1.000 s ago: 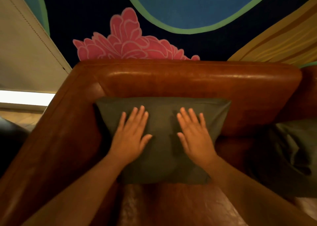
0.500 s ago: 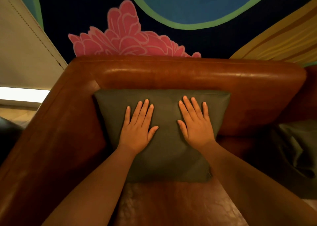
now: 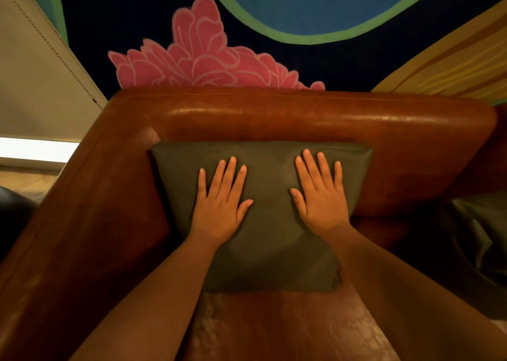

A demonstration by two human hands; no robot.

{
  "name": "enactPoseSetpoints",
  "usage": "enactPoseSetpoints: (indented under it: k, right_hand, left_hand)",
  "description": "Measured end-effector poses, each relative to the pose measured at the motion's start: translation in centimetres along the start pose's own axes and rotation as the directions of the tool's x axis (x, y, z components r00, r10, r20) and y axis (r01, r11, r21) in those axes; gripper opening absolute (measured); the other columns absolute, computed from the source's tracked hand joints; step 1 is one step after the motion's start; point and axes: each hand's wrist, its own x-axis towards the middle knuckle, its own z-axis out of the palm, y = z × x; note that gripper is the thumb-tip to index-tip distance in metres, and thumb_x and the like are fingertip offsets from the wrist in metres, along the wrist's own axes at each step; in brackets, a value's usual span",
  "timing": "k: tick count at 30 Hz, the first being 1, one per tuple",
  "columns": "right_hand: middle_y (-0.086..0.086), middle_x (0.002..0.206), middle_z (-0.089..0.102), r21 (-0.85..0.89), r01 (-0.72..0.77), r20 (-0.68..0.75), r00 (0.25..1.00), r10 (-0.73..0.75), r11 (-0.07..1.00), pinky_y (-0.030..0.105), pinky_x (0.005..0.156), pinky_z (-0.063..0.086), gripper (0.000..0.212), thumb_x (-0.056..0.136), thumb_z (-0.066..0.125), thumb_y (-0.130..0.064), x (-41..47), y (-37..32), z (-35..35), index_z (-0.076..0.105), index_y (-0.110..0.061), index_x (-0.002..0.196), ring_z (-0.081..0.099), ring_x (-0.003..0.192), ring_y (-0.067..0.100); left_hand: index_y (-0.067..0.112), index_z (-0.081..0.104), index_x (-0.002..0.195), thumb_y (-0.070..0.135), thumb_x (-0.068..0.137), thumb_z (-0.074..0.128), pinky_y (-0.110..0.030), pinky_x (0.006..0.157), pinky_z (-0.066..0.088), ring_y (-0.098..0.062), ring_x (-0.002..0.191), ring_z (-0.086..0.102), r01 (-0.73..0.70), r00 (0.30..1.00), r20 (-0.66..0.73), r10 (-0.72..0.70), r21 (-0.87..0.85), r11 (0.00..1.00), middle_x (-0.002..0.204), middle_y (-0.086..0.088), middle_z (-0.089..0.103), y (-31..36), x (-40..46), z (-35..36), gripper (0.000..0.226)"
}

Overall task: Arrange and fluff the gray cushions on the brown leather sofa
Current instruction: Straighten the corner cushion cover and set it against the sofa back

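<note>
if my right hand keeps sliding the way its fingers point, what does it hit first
Probably the sofa backrest. The right hand lies flat on the cushion, fingers aimed at its top edge, with leather right behind.

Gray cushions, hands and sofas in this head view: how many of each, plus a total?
Gray cushions: 2, one under the hands, one at the right edge
Hands: 2, left hand, right hand, both flat on the first cushion
Brown leather sofa: 1
Total: 5
</note>
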Motion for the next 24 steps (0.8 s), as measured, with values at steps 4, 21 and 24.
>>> enactPoseSetpoints:
  k: [4, 21, 24]
  right_hand:
    - [0.002, 0.161, 0.014, -0.014, -0.043, 0.003, 0.999, 0.043, 0.999, 0.053, 0.118, 0.001, 0.066, 0.098, 0.012, -0.054, -0.5, 2.3, -0.3, 0.017, -0.018, 0.153, 0.007, 0.148, 0.025]
    - [0.009, 0.157, 0.023, 0.112, -0.026, -0.174, 0.984, 0.045, 0.993, 0.053, 0.115, 0.007, 0.055, 0.102, 0.013, -0.039, -3.7, 2.8, -2.3, 0.026, -0.011, 0.149, 0.011, 0.146, 0.03]
    - [0.001, 0.158, 0.021, 0.104, 0.184, -0.078, 0.981, -0.177, 0.977, 0.052, 0.117, 0.009, 0.056, 0.102, 0.017, -0.044, -2.8, -1.1, -2.1, 0.025, -0.018, 0.151, 0.014, 0.147, 0.024]
  left_hand:
    - [0.017, 0.009, 0.152, 0.049, 0.096, 0.023, -0.06, 0.115, 0.005, -0.028, 0.147, 0.006, 0.069, 0.997, -0.024, -0.07, -0.008, 0.998, 0.159, -0.013, 0.01, -1.9, -1.0, 0.2, 0.066]
    - [0.006, 0.023, 0.147, 0.041, 0.093, 0.029, -0.052, 0.115, 0.007, -0.031, 0.144, 0.011, 0.063, 0.992, -0.098, -0.075, -0.114, 0.991, 0.156, -0.018, 0.018, -2.1, -2.8, -2.7, 0.065]
    - [0.012, 0.026, 0.148, 0.046, 0.094, 0.031, -0.052, 0.115, 0.014, -0.025, 0.144, 0.017, -0.132, 0.99, -0.066, 0.126, -0.103, 0.986, 0.156, -0.01, 0.024, 2.0, -2.6, -2.5, 0.064]
